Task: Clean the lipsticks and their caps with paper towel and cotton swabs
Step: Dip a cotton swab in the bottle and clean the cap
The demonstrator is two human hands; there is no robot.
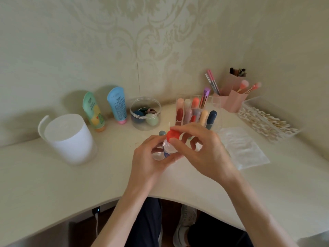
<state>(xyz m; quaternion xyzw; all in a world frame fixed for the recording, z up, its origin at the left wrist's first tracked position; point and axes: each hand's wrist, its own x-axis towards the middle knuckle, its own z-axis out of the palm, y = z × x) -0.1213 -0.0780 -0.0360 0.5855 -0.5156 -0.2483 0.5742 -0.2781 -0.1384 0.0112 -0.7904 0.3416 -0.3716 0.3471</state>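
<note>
A small clear bottle (166, 148) is held just above the table (53, 184), not far from its front edge. It is see-through, with a round red cap (172, 135) on top and a bit of blue on its label. The lower part is covered by fingers, so the label cannot be read. The bottle's body is gripped by the left hand (149, 157), with the fingers curled round it. The red cap is pinched by the thumb and first finger of the right hand (204, 150). The other fingers of that hand are held loosely spread.

A small grey-blue round thing (162, 133) is seen just behind the left hand. What it is cannot be told.

A white roll of paper towel (69, 138) is stood on the left, well apart from the hands. A flat plastic bag (243, 148) is laid on the right.

Just behind the hands, the lipsticks (195, 113) are stood upright in a clear rack (216, 102), with their caps on. Dark red, pink, orange, tan and dark blue ones are seen. The bottoms of the front ones are hidden by the right hand.

Farther right, cotton swabs (267, 122) are heaped in a clear box (249, 104).

By the wall, a green tube (93, 111), a blue tube (117, 105), a clear jar (145, 114) and pink cups (233, 97) with brushes (249, 87) are stood.
</note>
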